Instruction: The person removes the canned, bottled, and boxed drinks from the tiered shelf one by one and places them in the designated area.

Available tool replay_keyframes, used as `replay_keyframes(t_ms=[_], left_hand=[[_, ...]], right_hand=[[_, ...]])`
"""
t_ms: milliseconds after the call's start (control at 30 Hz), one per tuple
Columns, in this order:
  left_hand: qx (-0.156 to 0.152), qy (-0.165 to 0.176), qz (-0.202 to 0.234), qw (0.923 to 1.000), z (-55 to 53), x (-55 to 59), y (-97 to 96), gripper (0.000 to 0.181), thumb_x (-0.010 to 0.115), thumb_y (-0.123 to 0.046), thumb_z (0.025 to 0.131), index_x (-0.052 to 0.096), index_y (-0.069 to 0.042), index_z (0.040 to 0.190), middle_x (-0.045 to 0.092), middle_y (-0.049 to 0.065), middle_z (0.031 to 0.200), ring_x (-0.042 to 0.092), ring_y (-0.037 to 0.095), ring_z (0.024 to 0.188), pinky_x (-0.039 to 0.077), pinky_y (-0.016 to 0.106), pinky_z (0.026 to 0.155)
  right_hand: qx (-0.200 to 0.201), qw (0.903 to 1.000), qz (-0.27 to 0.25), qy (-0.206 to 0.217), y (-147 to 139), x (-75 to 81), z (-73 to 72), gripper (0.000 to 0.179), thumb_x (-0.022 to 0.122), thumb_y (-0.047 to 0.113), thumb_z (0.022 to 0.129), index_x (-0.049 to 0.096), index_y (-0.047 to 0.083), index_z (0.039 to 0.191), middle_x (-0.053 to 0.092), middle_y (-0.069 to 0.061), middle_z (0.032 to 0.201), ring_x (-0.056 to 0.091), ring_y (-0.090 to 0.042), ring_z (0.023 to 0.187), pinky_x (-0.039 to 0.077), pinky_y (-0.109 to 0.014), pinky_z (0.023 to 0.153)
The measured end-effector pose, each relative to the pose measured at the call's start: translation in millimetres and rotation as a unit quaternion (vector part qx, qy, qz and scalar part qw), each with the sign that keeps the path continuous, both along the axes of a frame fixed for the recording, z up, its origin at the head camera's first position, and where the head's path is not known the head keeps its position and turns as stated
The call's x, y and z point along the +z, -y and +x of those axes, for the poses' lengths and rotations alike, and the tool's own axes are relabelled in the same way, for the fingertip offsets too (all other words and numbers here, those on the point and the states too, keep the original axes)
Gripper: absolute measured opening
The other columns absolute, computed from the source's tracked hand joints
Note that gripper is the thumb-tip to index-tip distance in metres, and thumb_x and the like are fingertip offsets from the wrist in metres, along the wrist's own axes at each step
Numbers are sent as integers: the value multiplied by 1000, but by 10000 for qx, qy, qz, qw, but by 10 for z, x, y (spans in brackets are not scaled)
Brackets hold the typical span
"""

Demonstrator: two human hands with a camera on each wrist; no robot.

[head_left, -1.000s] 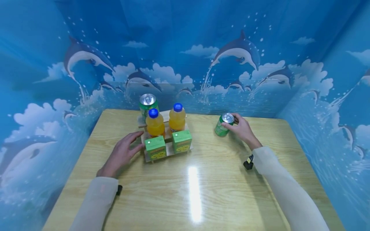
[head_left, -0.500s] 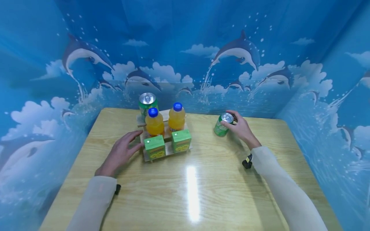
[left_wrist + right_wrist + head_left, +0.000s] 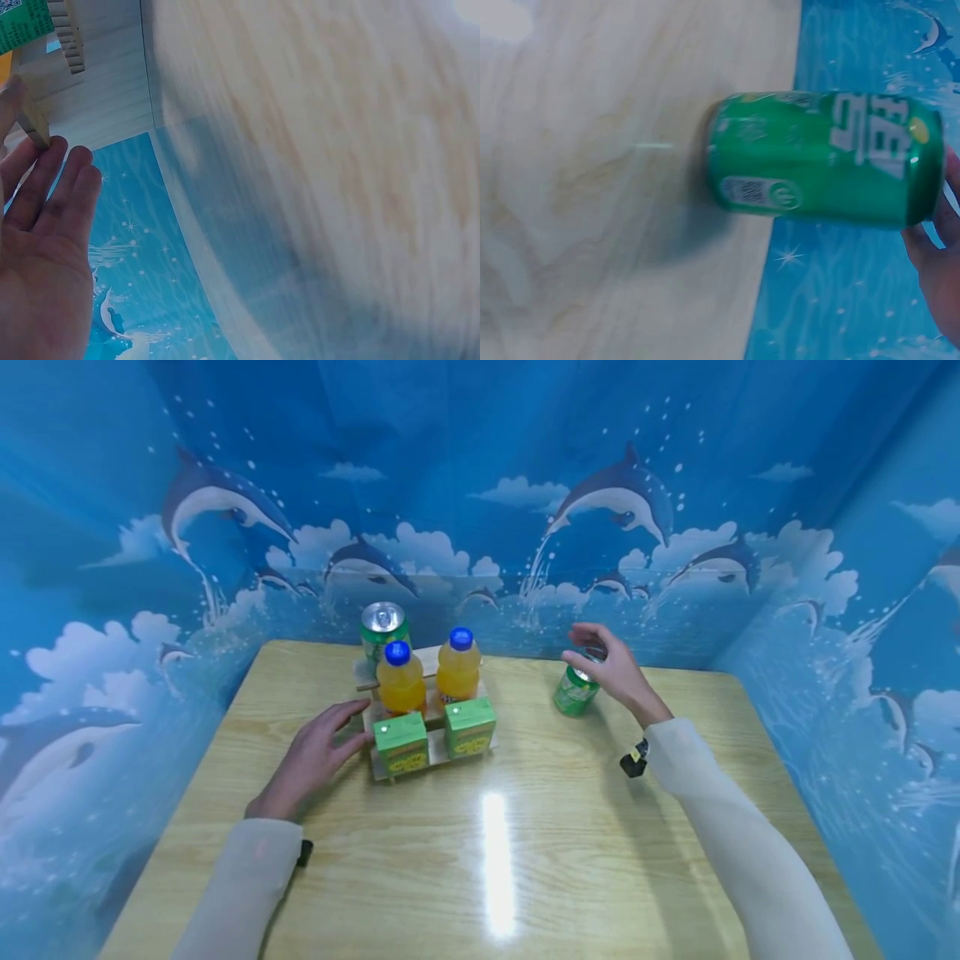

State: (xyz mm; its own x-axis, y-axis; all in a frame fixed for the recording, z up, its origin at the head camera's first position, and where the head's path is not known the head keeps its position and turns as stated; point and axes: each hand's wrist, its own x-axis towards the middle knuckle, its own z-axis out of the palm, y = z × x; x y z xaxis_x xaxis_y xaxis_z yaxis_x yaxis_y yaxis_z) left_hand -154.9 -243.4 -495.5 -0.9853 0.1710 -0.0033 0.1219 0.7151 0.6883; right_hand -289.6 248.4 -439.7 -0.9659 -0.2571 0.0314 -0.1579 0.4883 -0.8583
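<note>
A green soda can (image 3: 576,695) stands upright on the table at the right. My right hand (image 3: 617,670) is just over its top, fingers loosely bent and thumb apart; in the right wrist view the fingers (image 3: 946,225) show past the can's top end. On the left is a small stepped wooden rack (image 3: 438,748). My left hand (image 3: 309,764) is at its left end, fingers fairly straight, fingertips right at a slat (image 3: 34,124) in the left wrist view. The rack bears another green can (image 3: 385,635), two orange drink bottles (image 3: 402,685) with blue caps and two green juice boxes (image 3: 402,745).
The wooden table (image 3: 420,860) carries a bright strip of reflected light near its middle. A blue dolphin-print curtain (image 3: 480,510) rises at the back and both sides, close behind the rack and the can at the right.
My right hand has come off the can at the right and risen above it; the can stays standing in place. My left hand and the rack have hardly moved.
</note>
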Motion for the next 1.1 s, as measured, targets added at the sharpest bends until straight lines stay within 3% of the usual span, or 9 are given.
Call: replay_keyframes(t_ms=[367,1100], left_hand=[[23,-44,34,10000,1,-15,4,63,67,-41,110,47,-15,165,47,18,169,52,47,148,46,69,121],[19,-141,21,9999,0,-35,-8,64,66,-44,110,49,-15,164,48,18,168,54,48,147,47,70,119]], right_hand=[[228,9987,148,-420,264,238,-103,77,75,52,102,47,15,163,56,-6,162,50,-29,152,37,-57,132],[829,9949,38,-582,778,544,-182,74,76,51,102,48,19,163,56,-5,162,51,-27,152,39,-59,131]])
